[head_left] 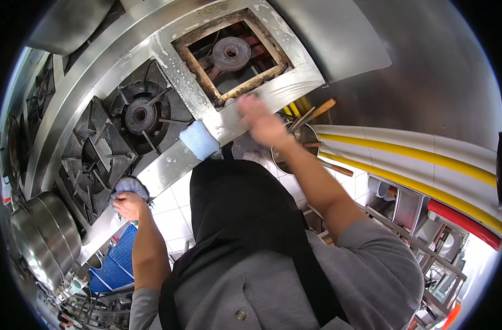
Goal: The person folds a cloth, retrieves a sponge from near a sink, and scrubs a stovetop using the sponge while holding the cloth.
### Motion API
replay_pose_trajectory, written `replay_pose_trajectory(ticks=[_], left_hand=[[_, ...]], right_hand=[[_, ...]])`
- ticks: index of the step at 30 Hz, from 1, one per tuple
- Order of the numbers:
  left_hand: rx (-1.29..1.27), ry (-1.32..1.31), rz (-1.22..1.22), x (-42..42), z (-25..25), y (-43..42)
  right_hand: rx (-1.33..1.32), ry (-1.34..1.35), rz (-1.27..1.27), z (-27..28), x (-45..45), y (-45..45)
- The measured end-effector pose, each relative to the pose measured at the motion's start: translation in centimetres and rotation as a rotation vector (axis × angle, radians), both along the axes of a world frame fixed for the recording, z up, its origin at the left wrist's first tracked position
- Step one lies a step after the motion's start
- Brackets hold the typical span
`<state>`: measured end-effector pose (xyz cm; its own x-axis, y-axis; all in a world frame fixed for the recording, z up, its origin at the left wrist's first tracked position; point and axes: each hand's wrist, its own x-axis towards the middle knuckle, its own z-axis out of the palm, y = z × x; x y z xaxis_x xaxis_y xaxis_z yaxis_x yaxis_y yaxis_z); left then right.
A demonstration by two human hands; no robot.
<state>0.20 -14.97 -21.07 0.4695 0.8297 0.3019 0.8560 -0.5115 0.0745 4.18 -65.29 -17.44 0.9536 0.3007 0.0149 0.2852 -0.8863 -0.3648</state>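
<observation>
My left hand [129,205] is closed on a bunched grey-blue cloth [131,186] at the front edge of the stove. My right hand [262,122] is smeared by motion over the front rim, just below the square burner opening [237,91]. Whether its fingers hold anything does not show. Between the two hands, a folded light-blue cloth [199,139] lies on the steel stove top [162,171]. White suds and wet streaks mark the steel around the opening. Inside it sits a round, rusty burner [230,54], with no grate over it.
Black grates with burners [140,114] fill the stove's left part. A steel pot [46,237] stands at the lower left, near a blue crate [116,261]. Right of my right hand, a pot [284,160] holds wooden-handled tools. Yellow pipes [416,153] and a red pipe [463,224] run along the wall.
</observation>
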Motion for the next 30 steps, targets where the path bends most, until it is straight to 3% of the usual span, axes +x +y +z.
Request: replay_pose_trajectory(ticks=[1, 2, 4, 6, 7, 8, 9, 13, 16, 22, 30], left_hand=[[0.002, 0.003, 0.002, -0.1, 0.0, 0.0], [0.015, -0.001, 0.005, 0.0, -0.1, 0.0], [0.028, -0.006, 0.014, -0.1, -0.1, -0.1], [0.032, -0.028, 0.017, 0.2, 0.2, -0.5], [0.029, -0.026, 0.022, 0.2, 0.0, -0.3], [0.036, -0.017, 0.017, 0.1, -0.3, 0.0], [0.045, -0.011, 0.016, 0.0, -0.5, 0.2], [0.035, -0.037, 0.009, 0.0, -0.2, -0.1], [0.027, -0.044, 0.019, 0.2, 0.8, -0.8], [0.043, -0.07, 0.0, 0.0, 0.5, -0.7], [-0.003, -0.101, 0.009, 0.1, 0.9, -0.8]], right_hand=[[-0.161, -0.063, -0.118, -1.1, 1.4, -3.2], [0.128, -0.099, -0.324, -1.0, 2.6, -6.4], [-0.031, -0.1, -0.559, -1.4, 4.0, -9.8], [0.123, 0.127, -0.506, 2.2, 3.3, -5.2], [-0.038, -0.048, -0.352, -1.3, 1.7, -2.2], [0.026, -0.241, -0.218, -3.2, -0.3, 1.2], [0.004, -0.054, -0.159, -1.4, -0.9, 4.4], [0.04, 0.05, 0.09, 0.2, -0.5, 3.1], [-0.094, 0.045, -0.204, 1.2, 0.4, -0.7], [-0.061, 0.122, 0.159, 1.8, -1.3, 5.5], [-0.165, -0.141, 0.163, -0.7, 15.1, 10.9]])
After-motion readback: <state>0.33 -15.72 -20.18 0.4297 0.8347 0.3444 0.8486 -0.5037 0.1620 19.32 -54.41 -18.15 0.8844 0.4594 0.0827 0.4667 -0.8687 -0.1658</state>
